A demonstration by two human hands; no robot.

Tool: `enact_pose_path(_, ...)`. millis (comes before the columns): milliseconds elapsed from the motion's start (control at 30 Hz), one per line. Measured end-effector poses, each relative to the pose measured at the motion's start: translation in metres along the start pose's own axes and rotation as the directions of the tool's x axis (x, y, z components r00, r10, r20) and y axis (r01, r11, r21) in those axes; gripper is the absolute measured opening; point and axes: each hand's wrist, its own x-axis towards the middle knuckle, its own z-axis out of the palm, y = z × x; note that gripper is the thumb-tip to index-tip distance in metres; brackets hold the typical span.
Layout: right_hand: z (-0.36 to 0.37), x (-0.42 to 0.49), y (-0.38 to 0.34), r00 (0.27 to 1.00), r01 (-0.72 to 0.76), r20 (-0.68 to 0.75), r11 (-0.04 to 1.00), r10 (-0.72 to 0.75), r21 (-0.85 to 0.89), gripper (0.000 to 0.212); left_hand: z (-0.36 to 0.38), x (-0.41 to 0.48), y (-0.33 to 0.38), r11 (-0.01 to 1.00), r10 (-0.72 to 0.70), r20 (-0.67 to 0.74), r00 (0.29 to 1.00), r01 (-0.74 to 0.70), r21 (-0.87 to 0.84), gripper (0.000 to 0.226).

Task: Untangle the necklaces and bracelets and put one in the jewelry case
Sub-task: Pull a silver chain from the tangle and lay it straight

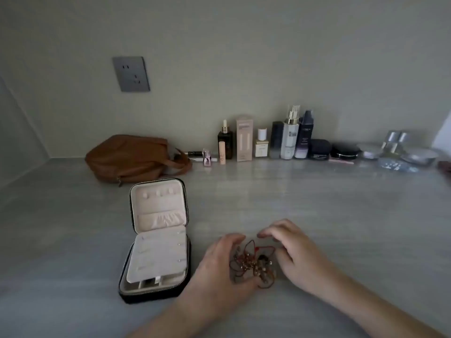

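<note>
A tangled heap of necklaces and bracelets (252,263), red cords and gold chains, lies on the grey table near its front edge. My left hand (219,264) curves round the heap's left side, fingers curled against it. My right hand (295,252) hovers over the heap's right side with bent fingers touching the cords. Whether either hand pinches a strand is not visible. The black jewelry case (156,240) stands open to the left of my hands, its cream lid propped upright and a cream padded flap lying over the bottom tray.
A brown leather bag (131,158) lies at the back left by the wall. A row of cosmetic bottles and boxes (268,142) and jars (346,151) lines the back edge. Clear glassware (402,152) sits far right. A wall socket (131,73) is above.
</note>
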Motion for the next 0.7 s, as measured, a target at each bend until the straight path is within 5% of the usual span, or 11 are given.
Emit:
enact_pose_path(367, -0.009, -0.009, -0.017, 0.968, 0.179, -0.145, 0.967, -0.207, -0.181, 0.029, -0.005, -0.006, 0.005, 0.995, 0.085, -0.023, 0.996, -0.083, 0.058, 0.068)
enact_pose_path(533, 0.003, -0.010, -0.017, 0.958, 0.268, -0.029, 0.931, -0.284, -0.248, 0.023, -0.014, 0.002, 0.005, 0.997, 0.075, 0.135, 0.988, -0.076, 0.001, 0.045)
enact_pose_path(700, 0.014, -0.013, -0.012, 0.956, 0.292, 0.074, 0.934, -0.283, -0.206, 0.045, -0.013, 0.009, 0.003, 0.984, 0.105, 0.207, 0.973, -0.132, 0.123, 0.058)
